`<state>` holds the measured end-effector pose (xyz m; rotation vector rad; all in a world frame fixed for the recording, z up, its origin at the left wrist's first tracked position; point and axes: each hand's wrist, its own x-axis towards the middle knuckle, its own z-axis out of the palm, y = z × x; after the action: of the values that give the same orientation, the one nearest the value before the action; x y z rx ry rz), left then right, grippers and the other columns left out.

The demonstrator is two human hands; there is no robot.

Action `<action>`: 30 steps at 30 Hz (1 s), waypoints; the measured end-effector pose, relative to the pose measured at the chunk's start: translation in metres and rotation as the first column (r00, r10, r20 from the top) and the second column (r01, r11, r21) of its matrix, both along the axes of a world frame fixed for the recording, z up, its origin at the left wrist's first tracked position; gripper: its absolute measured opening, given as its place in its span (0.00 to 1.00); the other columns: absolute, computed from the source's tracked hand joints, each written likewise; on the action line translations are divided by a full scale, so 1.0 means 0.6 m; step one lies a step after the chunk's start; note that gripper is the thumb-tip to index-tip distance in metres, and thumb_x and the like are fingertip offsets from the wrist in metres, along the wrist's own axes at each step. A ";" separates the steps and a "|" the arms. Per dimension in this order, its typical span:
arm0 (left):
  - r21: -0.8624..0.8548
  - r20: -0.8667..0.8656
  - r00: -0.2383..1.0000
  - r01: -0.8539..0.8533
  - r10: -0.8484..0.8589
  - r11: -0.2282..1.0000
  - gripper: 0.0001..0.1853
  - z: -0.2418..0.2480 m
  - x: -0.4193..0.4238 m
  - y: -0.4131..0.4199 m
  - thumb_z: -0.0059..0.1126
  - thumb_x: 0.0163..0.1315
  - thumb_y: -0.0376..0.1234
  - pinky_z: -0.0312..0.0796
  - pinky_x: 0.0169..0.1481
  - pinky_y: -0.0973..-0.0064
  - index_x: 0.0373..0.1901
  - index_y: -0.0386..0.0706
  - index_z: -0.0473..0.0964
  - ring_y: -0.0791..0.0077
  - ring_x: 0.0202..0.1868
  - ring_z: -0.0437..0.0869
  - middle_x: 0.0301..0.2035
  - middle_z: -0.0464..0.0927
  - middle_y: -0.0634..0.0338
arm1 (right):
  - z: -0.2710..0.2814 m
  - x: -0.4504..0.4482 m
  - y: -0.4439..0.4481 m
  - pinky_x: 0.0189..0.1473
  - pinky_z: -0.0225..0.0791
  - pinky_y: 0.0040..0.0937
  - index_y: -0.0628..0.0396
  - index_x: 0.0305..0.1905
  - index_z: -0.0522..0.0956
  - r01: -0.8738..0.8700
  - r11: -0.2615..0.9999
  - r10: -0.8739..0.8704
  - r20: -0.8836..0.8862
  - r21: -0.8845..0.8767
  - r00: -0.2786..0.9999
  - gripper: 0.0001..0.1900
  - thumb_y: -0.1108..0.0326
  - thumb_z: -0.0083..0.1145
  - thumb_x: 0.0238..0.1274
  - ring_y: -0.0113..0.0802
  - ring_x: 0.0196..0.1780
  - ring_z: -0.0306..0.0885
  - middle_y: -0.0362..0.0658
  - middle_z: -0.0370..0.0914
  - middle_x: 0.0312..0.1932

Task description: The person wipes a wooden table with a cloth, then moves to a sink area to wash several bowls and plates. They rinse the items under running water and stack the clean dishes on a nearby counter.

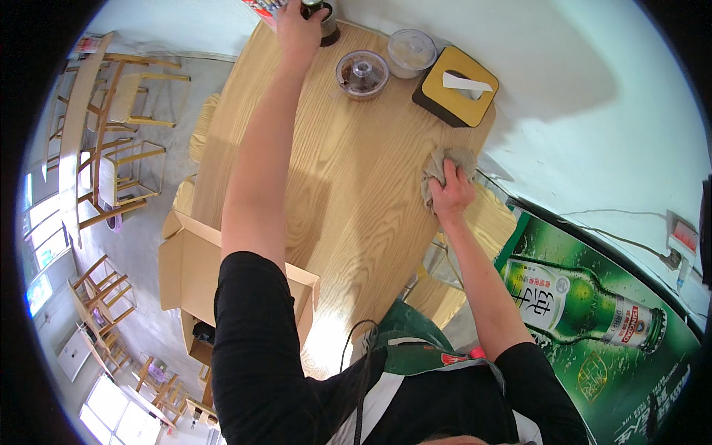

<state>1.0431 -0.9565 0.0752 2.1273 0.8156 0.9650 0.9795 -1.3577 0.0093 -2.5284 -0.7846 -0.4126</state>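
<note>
My left hand [300, 33] reaches to the table's far end by the wall, its thumb and fingers around a small dark jar [312, 4]; the fingertips are partly cut off by the picture's top edge. Right beside the hand stands a grey, dark-based cylindrical container [329, 30]. Under my right hand [453, 197] a crumpled grey-beige cloth [434, 175] is bunched against the tabletop near its right edge. The wooden table [345, 167] stretches out before me.
Two clear lidded tubs, one with dark contents [362, 75] and one pale [411, 53], stand near a yellow-topped tissue box [459, 86]. An open cardboard box [189, 267] is at the left. A green beer-printed cabinet [589, 311] stands right, with wooden stools [434, 300] beside the table.
</note>
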 end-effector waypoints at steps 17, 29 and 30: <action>-0.915 0.044 0.884 0.223 0.466 -0.336 0.36 0.006 -0.142 -0.243 0.37 0.67 0.55 0.58 0.64 0.46 0.68 0.51 0.39 0.49 0.62 0.59 0.63 0.47 0.49 | -0.005 0.001 -0.001 0.22 0.65 0.39 0.44 0.40 0.75 0.019 0.999 -0.021 -0.042 -0.040 0.999 0.19 0.58 0.59 0.36 0.45 0.26 0.73 0.41 0.71 0.28; -0.796 0.429 0.755 0.575 0.495 -0.187 0.39 -0.043 -0.053 -0.187 0.30 0.65 0.61 0.53 0.69 0.50 0.70 0.51 0.38 0.42 0.66 0.53 0.66 0.40 0.44 | -0.007 0.002 -0.004 0.23 0.66 0.40 0.44 0.42 0.75 -0.001 1.000 0.000 -0.009 -0.028 1.000 0.20 0.58 0.60 0.36 0.45 0.27 0.73 0.41 0.73 0.30; -0.783 0.455 0.747 0.595 0.486 -0.182 0.39 -0.047 -0.050 -0.182 0.30 0.65 0.61 0.53 0.69 0.50 0.71 0.51 0.38 0.41 0.66 0.52 0.67 0.40 0.45 | -0.007 0.001 -0.005 0.23 0.66 0.40 0.44 0.42 0.75 0.002 1.000 -0.003 -0.015 -0.029 1.000 0.20 0.58 0.60 0.36 0.45 0.27 0.73 0.42 0.73 0.30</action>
<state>1.0131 -1.0654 0.0469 0.1407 0.5985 0.4659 0.9803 -1.3608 0.0051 -2.5569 -0.7873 -0.3855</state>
